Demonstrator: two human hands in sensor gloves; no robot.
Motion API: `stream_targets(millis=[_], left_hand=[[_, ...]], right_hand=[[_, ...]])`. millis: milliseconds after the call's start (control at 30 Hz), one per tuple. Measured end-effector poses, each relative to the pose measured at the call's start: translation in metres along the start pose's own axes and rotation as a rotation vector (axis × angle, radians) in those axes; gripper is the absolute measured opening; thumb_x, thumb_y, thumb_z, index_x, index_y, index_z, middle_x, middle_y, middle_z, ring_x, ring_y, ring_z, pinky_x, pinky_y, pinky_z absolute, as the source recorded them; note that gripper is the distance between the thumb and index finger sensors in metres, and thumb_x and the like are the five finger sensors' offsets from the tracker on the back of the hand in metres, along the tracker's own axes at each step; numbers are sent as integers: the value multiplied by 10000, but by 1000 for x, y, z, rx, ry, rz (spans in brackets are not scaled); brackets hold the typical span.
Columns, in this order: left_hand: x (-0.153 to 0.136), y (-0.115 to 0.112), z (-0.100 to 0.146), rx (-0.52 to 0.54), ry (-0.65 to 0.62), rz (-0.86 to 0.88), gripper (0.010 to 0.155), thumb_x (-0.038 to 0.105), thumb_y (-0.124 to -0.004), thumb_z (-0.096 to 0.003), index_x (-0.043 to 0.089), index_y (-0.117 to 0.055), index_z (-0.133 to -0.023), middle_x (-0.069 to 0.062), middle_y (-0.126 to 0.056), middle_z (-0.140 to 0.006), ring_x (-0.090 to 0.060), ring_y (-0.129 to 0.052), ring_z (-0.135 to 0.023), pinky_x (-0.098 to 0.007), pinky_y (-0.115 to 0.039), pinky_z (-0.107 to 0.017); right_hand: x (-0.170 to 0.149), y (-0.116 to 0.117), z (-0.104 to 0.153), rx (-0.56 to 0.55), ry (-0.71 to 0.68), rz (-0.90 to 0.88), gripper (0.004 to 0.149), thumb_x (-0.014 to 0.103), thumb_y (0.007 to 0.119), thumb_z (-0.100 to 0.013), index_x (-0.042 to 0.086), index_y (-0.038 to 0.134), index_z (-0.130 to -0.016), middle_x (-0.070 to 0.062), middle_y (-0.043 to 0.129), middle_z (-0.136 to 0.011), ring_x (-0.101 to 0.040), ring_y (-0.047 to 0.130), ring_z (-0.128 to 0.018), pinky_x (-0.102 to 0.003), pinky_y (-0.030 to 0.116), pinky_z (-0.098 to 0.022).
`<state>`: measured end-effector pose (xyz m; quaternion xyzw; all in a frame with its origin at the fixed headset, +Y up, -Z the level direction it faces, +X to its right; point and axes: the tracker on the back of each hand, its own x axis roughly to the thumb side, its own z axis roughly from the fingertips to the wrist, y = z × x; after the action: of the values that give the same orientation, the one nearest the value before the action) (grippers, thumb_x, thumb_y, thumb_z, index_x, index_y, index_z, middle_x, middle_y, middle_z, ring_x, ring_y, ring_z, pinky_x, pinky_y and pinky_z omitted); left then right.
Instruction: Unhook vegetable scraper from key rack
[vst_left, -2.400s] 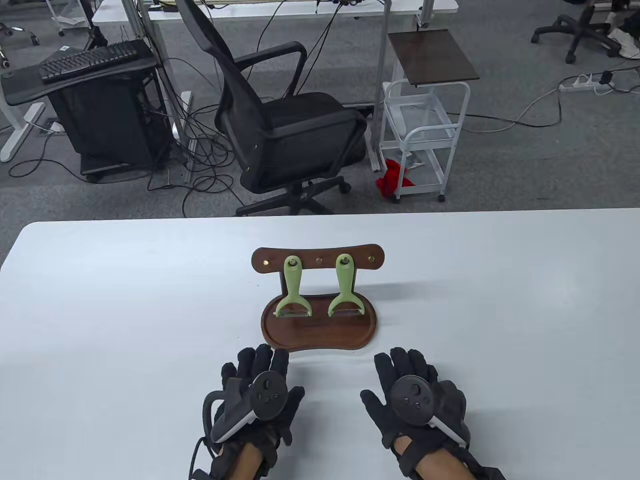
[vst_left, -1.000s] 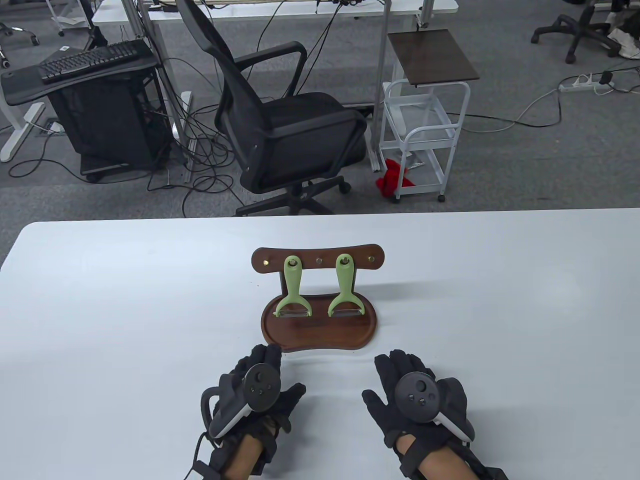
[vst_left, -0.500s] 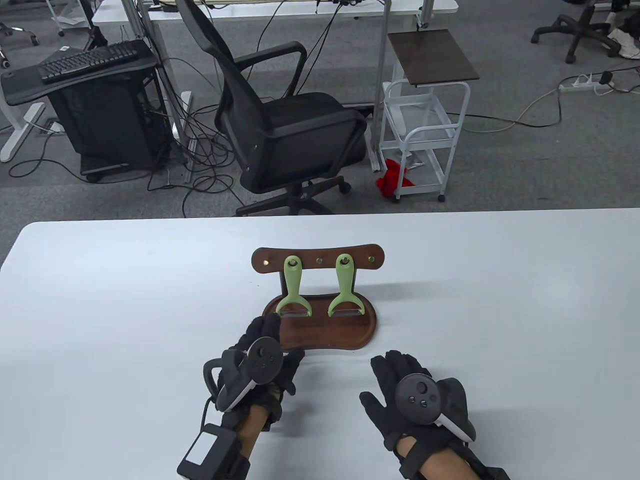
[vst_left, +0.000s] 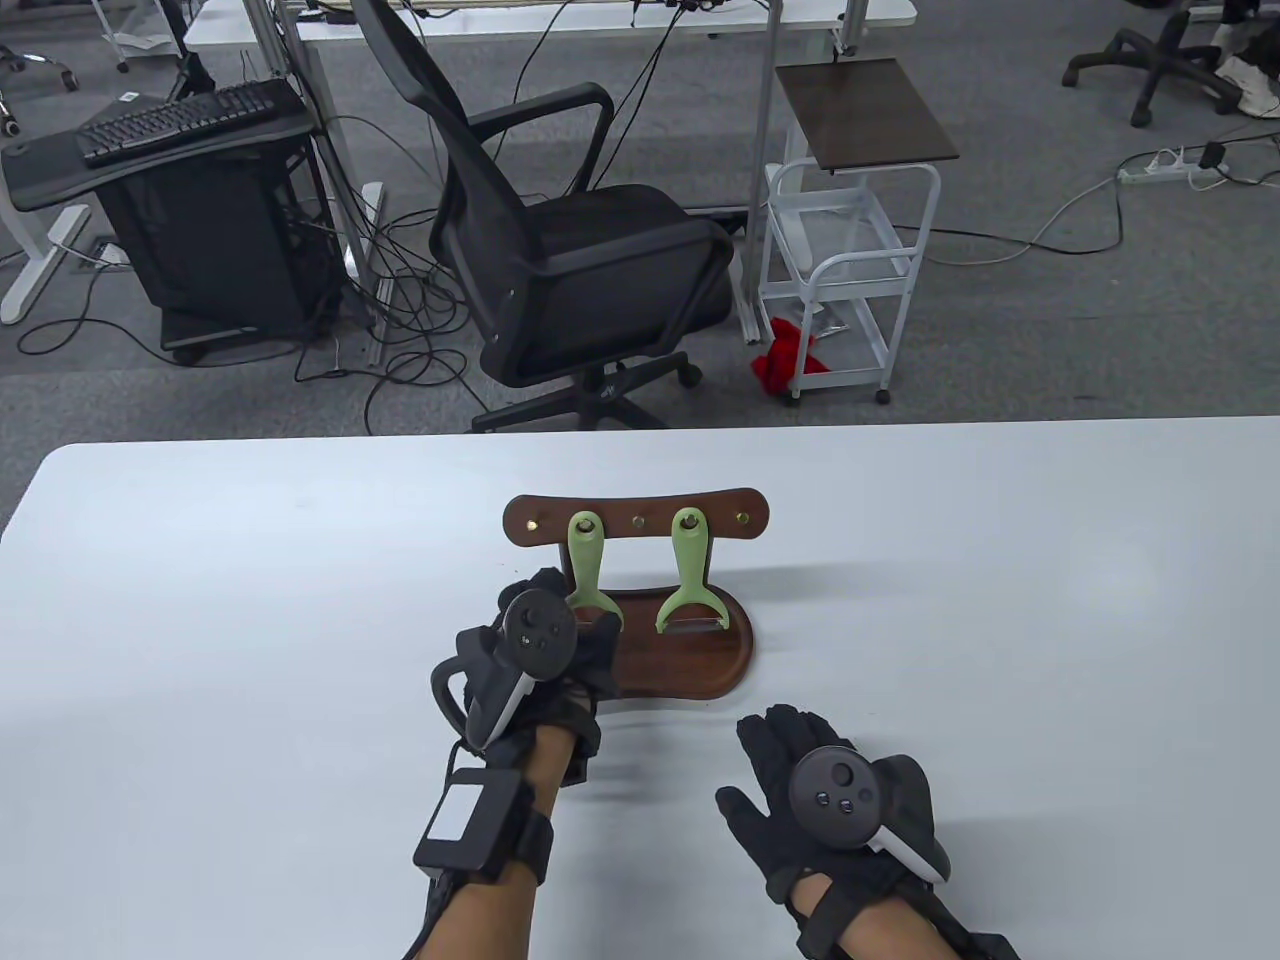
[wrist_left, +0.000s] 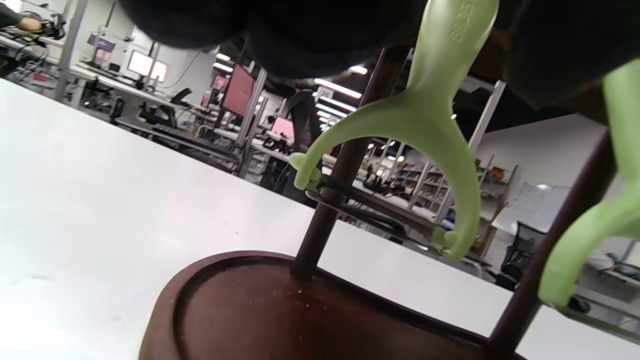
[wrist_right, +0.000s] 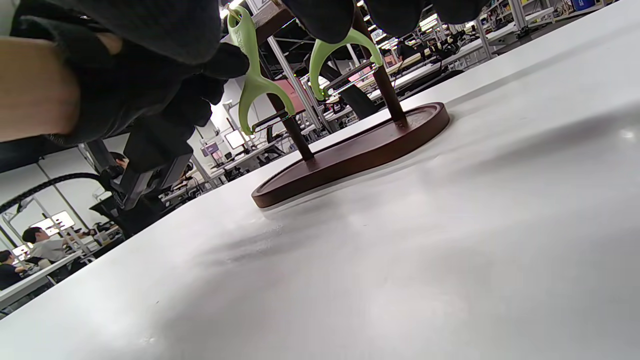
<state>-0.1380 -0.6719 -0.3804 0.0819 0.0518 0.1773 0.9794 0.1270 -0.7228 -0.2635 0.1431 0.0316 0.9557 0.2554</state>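
Left hand (vst_left: 540, 650) is closing around the left scraper (vst_left: 585, 560), grip unclear, right hand (vst_left: 835, 795) is lying spread on the table (vst_left: 1000, 620); both scrapers are hanging on the key rack (vst_left: 636, 516), unhooking pending.

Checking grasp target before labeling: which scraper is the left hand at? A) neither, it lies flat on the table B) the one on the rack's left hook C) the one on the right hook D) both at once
B: the left hand is up at the left scraper on the key rack; the right scraper hangs untouched, and the right hand rests on the table.
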Motion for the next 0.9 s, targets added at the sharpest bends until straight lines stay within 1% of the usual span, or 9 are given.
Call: stream_targets(millis=[133,267,400,533,633,733,833,900], left_hand=[[5,0,-10,7,43,-52,753,598,-872,-434,157,-565,-961,-123,-691,-887,-135,-943,-378,-435,-844,-323],[6,-4,-16,-9,58,-64,717,602,-862,-436,163,-594,-936,-112,-717,-852,-122,-935,-343,-425,-848,-296],[7,-7,-22,-9,59,-129,708,613,-845,-439,167,-604,-933,-109,-720,-852,-123,-931,-339,-421,-846,-287],[10,-8,-29,-25,82,-82,694,623,-838,-445,163,-637,-925,-116,-738,-844,-134,-935,-329,-429,-844,-280],[14,-8,-34,-35,89,-96,670,624,-836,-446,166,-669,-906,-112,-763,-828,-133,-940,-312,-427,-848,-266],[15,-11,-37,-77,107,-106,643,622,-817,-453,171,-689,-892,-109,-777,-817,-132,-943,-301,-425,-851,-256],[14,-13,-39,-94,115,-103,596,609,-810,-457,182,-719,-863,-103,-795,-803,-136,-947,-293,-428,-852,-250],[14,-14,-41,-126,122,-67,574,601,-805,-460,185,-731,-849,-101,-802,-794,-143,-950,-292,-433,-851,-250]], right_hand=[[-1,-1,0,-3,6,-10,710,502,676,-492,79,476,-1026,-289,397,-1081,-592,396,-925,-743,364,-594],[-1,-1,0,1,8,-13,710,501,676,-492,78,476,-1026,-290,397,-1081,-591,396,-925,-743,364,-593],[-1,-1,-1,7,10,-13,710,502,676,-492,78,477,-1026,-290,397,-1081,-592,396,-925,-743,365,-593],[-1,-1,-1,13,13,-11,709,502,676,-492,77,479,-1025,-290,398,-1080,-592,397,-924,-743,365,-593],[-1,-1,-1,11,14,-11,708,501,676,-492,78,480,-1025,-289,398,-1081,-592,398,-924,-743,366,-592],[-1,-1,-1,13,13,-12,708,501,676,-493,77,480,-1025,-289,398,-1081,-592,396,-924,-742,366,-593],[-1,-1,-1,12,11,-16,708,501,676,-492,77,482,-1025,-288,397,-1081,-591,397,-924,-742,367,-593],[-1,-1,-1,11,10,-15,707,501,675,-493,77,482,-1024,-291,398,-1080,-592,397,-924,-743,367,-592]])
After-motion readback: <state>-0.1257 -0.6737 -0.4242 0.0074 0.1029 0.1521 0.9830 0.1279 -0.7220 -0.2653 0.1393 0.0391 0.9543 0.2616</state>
